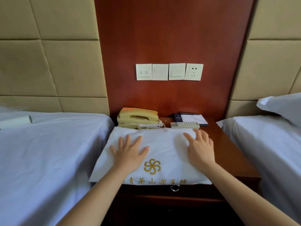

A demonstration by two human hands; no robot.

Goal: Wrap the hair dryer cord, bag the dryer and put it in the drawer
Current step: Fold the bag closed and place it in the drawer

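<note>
A white cloth bag with a gold emblem and gold characters lies flat on the wooden nightstand. My left hand presses on its left half with fingers spread and straight. My right hand lies flat on its right half, fingers spread too. Below the bag's front edge is the drawer front with a metal ring pull; the drawer looks closed. No hair dryer or cord is visible; whether it is inside the bag I cannot tell.
A beige telephone, a remote control and a notepad sit behind the bag. White beds flank the nightstand left and right. A white roll lies on the left bed. Switches and a socket are on the wall.
</note>
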